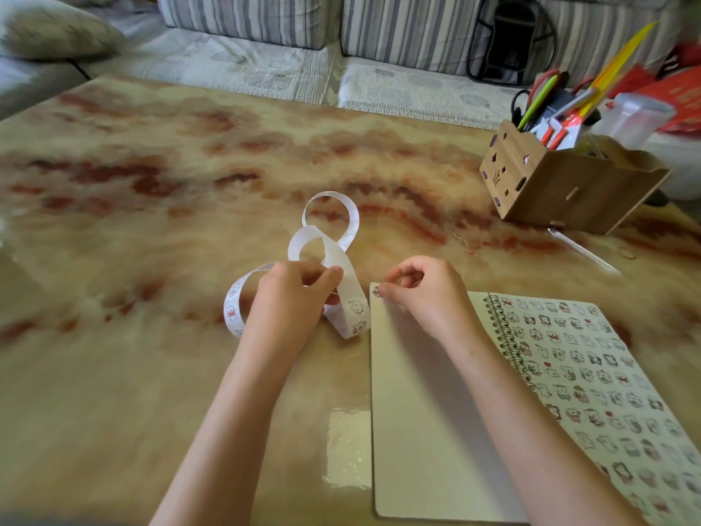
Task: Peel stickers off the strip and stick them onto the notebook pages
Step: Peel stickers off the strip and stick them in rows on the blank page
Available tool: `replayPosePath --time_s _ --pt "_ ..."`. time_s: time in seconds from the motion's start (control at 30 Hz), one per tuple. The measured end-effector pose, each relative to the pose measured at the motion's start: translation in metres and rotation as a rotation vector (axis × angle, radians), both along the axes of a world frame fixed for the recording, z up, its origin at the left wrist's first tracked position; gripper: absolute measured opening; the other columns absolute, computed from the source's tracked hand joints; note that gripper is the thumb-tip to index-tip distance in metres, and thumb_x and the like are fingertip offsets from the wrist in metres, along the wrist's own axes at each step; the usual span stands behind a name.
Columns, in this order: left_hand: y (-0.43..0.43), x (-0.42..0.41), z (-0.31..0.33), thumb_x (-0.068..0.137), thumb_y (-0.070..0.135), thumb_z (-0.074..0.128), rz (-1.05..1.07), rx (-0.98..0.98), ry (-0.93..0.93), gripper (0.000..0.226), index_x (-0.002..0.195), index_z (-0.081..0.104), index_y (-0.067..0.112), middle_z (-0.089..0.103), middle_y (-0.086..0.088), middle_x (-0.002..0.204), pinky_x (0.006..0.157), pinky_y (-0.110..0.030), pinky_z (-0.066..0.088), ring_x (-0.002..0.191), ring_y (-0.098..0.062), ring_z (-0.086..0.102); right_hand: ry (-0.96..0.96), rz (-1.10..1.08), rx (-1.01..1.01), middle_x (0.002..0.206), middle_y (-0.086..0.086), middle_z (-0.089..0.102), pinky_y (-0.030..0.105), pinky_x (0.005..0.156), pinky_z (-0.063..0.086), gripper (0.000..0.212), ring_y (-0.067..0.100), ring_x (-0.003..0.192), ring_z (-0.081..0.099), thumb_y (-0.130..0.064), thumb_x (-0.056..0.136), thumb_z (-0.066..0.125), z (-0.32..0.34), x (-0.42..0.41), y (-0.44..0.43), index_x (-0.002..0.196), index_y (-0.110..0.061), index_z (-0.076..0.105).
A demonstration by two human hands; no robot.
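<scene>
Head view: the left hand (pixel 292 294) pinches the curly, glossy paper strip (pixel 354 305), at 9 o'clock of the spiral notebook (pixel 409 411). The right hand (pixel 421 294), fingers curled, seems to pinch a tiny sticker (pixel 376 292) onto the blank page's 11 o'clock corner. Best to rub it flat from the centre outward, keeping the thin matte page still.

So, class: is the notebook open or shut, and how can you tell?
Open: the notebook lies flat, a plain leaf left of the spiral binding, a sticker-covered page right of it.
</scene>
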State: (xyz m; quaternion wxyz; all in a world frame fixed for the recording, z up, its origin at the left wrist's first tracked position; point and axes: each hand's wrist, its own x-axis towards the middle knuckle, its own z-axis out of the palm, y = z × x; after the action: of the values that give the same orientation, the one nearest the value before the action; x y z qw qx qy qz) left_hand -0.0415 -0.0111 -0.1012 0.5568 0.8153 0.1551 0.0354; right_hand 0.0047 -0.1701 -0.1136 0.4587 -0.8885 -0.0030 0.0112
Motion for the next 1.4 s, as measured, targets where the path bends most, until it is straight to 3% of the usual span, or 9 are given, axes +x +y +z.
replayPosePath --time_s 0.07,0.2,0.37,0.57,0.73,0.9,1.03,1.2,1.4 --pt "0.0 -0.001 0.0 0.092 0.028 0.056 0.0 0.006 0.001 0.024 0.084 0.074 0.015 0.073 0.006 0.078 0.069 -0.02 0.047 0.08 -0.008 0.068 0.007 -0.013 0.002 0.07 -0.005 0.055 0.028 0.062 0.041 0.024 0.012 0.063 0.052 -0.015 0.074 0.079 0.0 0.002 -0.002 0.09 -0.018 0.061" --pt "0.0 0.0 0.0 0.092 0.029 0.056 -0.004 0.017 0.003 0.023 0.084 0.074 0.016 0.073 0.007 0.079 0.063 -0.018 0.044 0.078 -0.005 0.068 0.03 0.003 -0.002 0.072 -0.003 0.059 0.024 0.062 0.041 0.012 0.009 0.061 0.051 -0.01 0.079 0.07 -0.002 0.005 -0.003 0.082 -0.021 0.066" --pt "0.0 0.0 -0.002 0.092 0.029 0.056 -0.011 0.004 -0.002 0.023 0.084 0.074 0.016 0.073 0.007 0.079 0.071 -0.019 0.048 0.079 -0.007 0.069 0.044 0.027 0.002 0.066 -0.005 0.056 0.022 0.057 0.039 0.008 0.008 0.056 0.048 -0.012 0.083 0.067 0.0 0.005 -0.004 0.079 -0.019 0.069" --pt "0.0 0.0 0.0 0.093 0.028 0.055 -0.02 0.003 -0.012 0.025 0.081 0.072 0.015 0.073 0.006 0.078 0.046 -0.003 0.038 0.062 -0.003 0.065 0.025 0.023 -0.101 0.07 -0.01 0.057 0.027 0.065 0.041 0.004 0.008 0.066 0.051 -0.019 0.083 0.068 0.0 0.002 0.0 0.084 -0.021 0.07" --pt "-0.003 0.0 0.003 0.094 0.023 0.053 -0.032 -0.101 -0.034 0.022 0.087 0.07 0.01 0.073 -0.004 0.082 0.061 -0.022 0.057 0.068 -0.016 0.07 -0.005 0.023 -0.007 0.074 -0.007 0.057 0.021 0.057 0.04 0.013 0.01 0.056 0.051 -0.011 0.089 0.059 0.005 0.0 -0.004 0.087 -0.02 0.068" --pt "-0.004 0.002 0.006 0.095 0.024 0.053 -0.036 -0.113 -0.077 0.025 0.089 0.069 0.005 0.072 -0.01 0.08 0.063 -0.034 0.057 0.069 -0.021 0.07 -0.078 0.165 0.223 0.078 -0.004 0.068 0.005 0.052 0.038 0.017 -0.004 0.056 0.056 -0.025 0.095 0.056 0.028 -0.022 -0.002 0.092 -0.014 0.068" --pt "-0.003 0.003 0.005 0.095 0.024 0.052 -0.033 -0.089 -0.102 0.026 0.088 0.069 0.006 0.072 -0.009 0.076 0.059 -0.029 0.054 0.069 -0.022 0.07 -0.085 0.304 0.288 0.073 -0.006 0.07 0.007 0.054 0.039 0.001 -0.004 0.061 0.059 -0.019 0.088 0.067 0.034 -0.036 0.0 0.087 -0.018 0.067" --pt "-0.003 0.002 0.005 0.096 0.023 0.052 -0.04 -0.085 -0.125 0.028 0.086 0.07 0.005 0.072 -0.009 0.074 0.061 -0.032 0.055 0.068 -0.022 0.07 -0.125 0.29 0.288 0.078 -0.005 0.072 0.012 0.054 0.038 0.015 0.002 0.065 0.06 -0.011 0.081 0.074 0.027 -0.038 -0.001 0.086 -0.023 0.067" --pt "-0.005 -0.001 0.013 0.097 0.032 0.048 -0.112 -0.361 -0.053 0.036 0.081 0.07 0.008 0.074 -0.007 0.075 0.056 -0.021 0.055 0.067 -0.016 0.071 -0.192 0.244 0.307 0.072 -0.014 0.07 0.029 0.061 0.045 0.014 0.004 0.06 0.053 -0.011 0.081 0.074 0.026 -0.036 0.001 0.079 -0.024 0.071"
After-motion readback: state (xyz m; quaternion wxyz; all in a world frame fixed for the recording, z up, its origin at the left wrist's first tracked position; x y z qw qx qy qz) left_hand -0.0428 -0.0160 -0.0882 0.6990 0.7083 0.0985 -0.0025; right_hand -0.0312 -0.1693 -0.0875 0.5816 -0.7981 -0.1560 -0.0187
